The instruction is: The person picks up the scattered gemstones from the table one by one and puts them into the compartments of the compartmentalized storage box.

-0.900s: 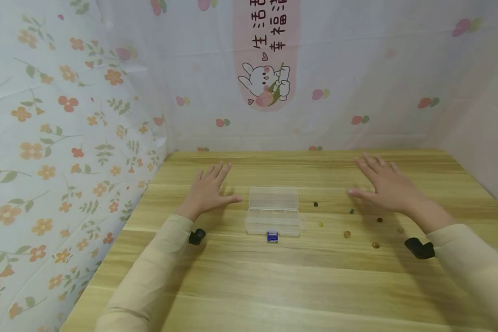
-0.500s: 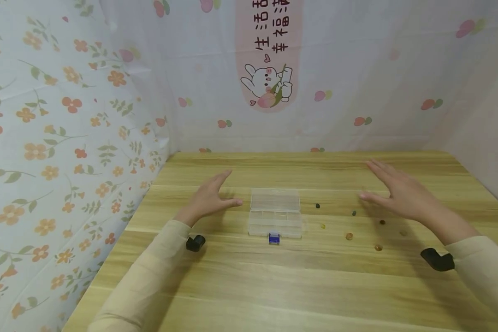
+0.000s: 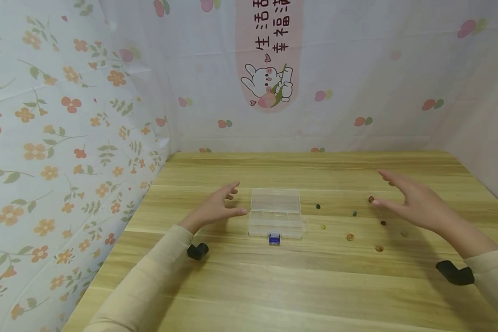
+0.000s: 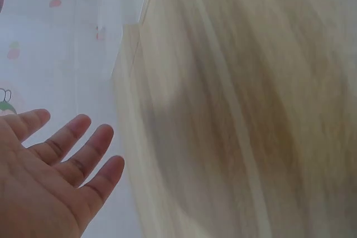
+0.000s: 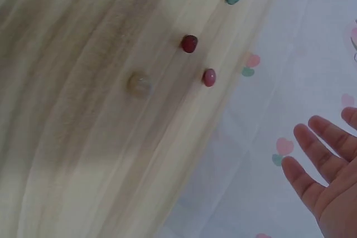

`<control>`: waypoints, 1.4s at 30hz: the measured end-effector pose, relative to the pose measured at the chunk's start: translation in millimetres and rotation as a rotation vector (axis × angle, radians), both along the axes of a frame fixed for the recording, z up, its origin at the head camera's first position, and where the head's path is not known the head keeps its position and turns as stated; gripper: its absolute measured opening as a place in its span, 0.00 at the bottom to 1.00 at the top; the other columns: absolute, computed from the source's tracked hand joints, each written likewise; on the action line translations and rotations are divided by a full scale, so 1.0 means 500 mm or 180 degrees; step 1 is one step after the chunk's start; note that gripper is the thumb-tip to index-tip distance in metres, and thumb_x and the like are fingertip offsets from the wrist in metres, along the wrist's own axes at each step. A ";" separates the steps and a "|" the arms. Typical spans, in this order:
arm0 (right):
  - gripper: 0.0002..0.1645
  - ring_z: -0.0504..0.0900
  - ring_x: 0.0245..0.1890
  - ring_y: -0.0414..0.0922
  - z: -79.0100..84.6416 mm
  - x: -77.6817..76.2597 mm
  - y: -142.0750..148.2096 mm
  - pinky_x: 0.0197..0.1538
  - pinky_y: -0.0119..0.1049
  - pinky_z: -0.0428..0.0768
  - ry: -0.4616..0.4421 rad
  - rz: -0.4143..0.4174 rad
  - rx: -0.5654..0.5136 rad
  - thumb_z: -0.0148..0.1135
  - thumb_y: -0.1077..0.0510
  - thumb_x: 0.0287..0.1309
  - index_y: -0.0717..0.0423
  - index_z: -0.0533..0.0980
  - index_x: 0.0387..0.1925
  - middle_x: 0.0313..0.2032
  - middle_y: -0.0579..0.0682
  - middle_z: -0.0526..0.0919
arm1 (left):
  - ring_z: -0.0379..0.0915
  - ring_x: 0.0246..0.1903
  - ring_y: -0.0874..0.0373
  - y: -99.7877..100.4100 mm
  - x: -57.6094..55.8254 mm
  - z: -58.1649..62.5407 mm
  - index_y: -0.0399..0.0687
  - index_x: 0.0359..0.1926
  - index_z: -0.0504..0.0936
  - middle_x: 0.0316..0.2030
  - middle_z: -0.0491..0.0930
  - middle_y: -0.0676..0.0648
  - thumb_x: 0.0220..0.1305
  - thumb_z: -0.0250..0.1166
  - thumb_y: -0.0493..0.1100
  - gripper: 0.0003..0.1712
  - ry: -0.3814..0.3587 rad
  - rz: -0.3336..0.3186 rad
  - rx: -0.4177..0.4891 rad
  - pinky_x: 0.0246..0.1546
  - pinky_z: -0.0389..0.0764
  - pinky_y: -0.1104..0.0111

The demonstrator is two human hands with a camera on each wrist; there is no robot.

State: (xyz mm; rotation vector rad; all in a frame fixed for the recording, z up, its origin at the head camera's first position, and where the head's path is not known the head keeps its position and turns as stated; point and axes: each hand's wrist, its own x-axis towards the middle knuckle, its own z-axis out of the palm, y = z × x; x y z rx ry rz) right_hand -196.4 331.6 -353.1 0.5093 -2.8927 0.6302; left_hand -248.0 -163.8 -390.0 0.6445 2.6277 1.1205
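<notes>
Hovering near clear box (image 3: 275, 222): left hand (image 3: 211, 210); cloth (image 3: 340, 69) reads 生活, 幸福 (top cropped).

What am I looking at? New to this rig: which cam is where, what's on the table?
No machine here; the work is done bare-handed. The wide pictures come from a camera worn on the head, looking forward and down; the other two come from wrist-worn cameras, each looking at its hand's work. On the table sits a clear box, its lid folded back and a blue latch at the front. Small stones of several colours lie right of the box. The left hand is beside the box, the right hand near the stones. Neither holds anything.
</notes>
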 end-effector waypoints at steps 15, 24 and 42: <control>0.48 0.70 0.54 0.65 -0.031 0.032 0.032 0.48 0.65 0.68 -0.0114 0.0008 -0.0337 0.68 0.51 0.59 0.63 0.56 0.72 0.60 0.69 0.69 | 0.65 0.62 0.46 0.031 0.017 -0.025 0.50 0.75 0.55 0.64 0.68 0.43 0.49 0.75 0.61 0.58 -0.0319 -0.0017 -0.0033 0.59 0.68 0.50; 0.44 0.71 0.52 0.61 -0.047 0.050 0.042 0.48 0.58 0.70 -0.0125 -0.0011 -0.0381 0.68 0.52 0.60 0.66 0.59 0.70 0.60 0.67 0.70 | 0.63 0.63 0.44 0.054 0.025 -0.036 0.47 0.74 0.57 0.64 0.69 0.41 0.48 0.78 0.56 0.57 -0.0315 0.0069 -0.0066 0.63 0.63 0.50; 0.39 0.72 0.40 0.29 -0.090 0.066 0.066 0.34 0.33 0.77 -0.0167 -0.0065 -0.0404 0.71 0.52 0.56 0.67 0.68 0.63 0.49 0.65 0.79 | 0.53 0.66 0.41 0.074 0.036 -0.053 0.44 0.71 0.62 0.62 0.71 0.40 0.44 0.79 0.57 0.56 -0.0139 0.0079 -0.0236 0.64 0.58 0.46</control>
